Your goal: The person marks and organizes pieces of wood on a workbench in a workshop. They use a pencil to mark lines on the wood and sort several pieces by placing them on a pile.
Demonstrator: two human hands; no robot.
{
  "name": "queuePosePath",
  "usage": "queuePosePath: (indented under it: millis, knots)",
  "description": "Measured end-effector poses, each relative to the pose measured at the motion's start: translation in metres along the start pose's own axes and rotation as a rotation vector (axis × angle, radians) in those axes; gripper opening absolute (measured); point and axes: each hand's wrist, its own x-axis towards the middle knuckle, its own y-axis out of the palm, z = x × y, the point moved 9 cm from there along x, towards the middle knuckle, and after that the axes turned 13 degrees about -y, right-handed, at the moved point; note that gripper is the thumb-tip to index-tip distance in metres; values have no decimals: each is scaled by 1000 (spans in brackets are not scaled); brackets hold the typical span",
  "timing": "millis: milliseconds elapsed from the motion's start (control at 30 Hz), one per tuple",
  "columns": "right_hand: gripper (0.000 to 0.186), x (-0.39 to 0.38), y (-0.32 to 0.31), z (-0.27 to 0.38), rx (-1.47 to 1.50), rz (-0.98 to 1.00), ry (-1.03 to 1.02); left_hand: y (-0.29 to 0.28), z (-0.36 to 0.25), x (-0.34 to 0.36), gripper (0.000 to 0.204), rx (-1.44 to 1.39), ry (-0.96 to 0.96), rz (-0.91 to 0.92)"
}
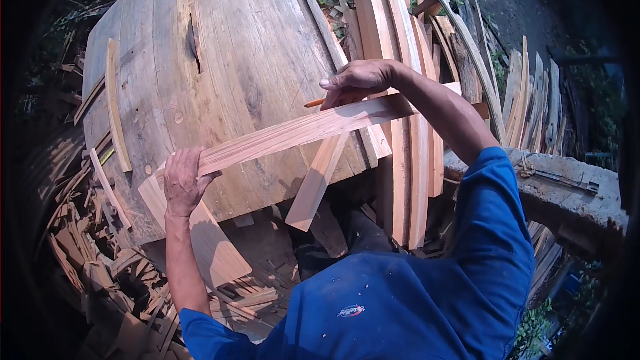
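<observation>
A long, flat wooden board [280, 135] runs across the tabletop, its right end higher in the picture than its left. My left hand [183, 180] grips the board's left end, with the thumb along the near edge. Over the far edge, toward the right end, bends my right hand [359, 80]. An orange pencil [313, 103] sticks out from the right hand's fingers, which are partly hidden behind the board. Two more boards slant out beneath the long one: a narrow board [315, 187] near the middle and a wider board [217, 250] by my left wrist.
The worn plank table [233, 40] has a dark split. Curved strips [115, 107] and a yellow tape measure [107, 154] lie at its left. Stacked boards [400, 180] stand at its right, beside a concrete beam [567, 183]. Wood offcuts [133, 273] cover the ground lower left.
</observation>
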Motion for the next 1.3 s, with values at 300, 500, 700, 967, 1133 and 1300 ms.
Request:
queuePosePath:
  millis: [300,500,700,967,1133,1300]
  knots:
    - [57,-58,-62,11,-45,-253,-294,-10,19,-12,64,6,-106,-61]
    - [52,-77,-65,17,-425,-387,-272,-7,34,-17,65,11,-157,-29]
    - [86,-92,-16,31,-1070,-391,-430,4,23,-10,51,-115,-179,148]
    - [42,-81,-29,6,-1197,-498,-387,67,11,-35,57,-501,-485,878]
    - [76,-82,27,29,-1468,-571,-717,74,-5,-52,63,-833,-621,1118]
    - [47,-49,74,32,-1436,-557,-958,85,-9,-49,64,-959,-695,1261]
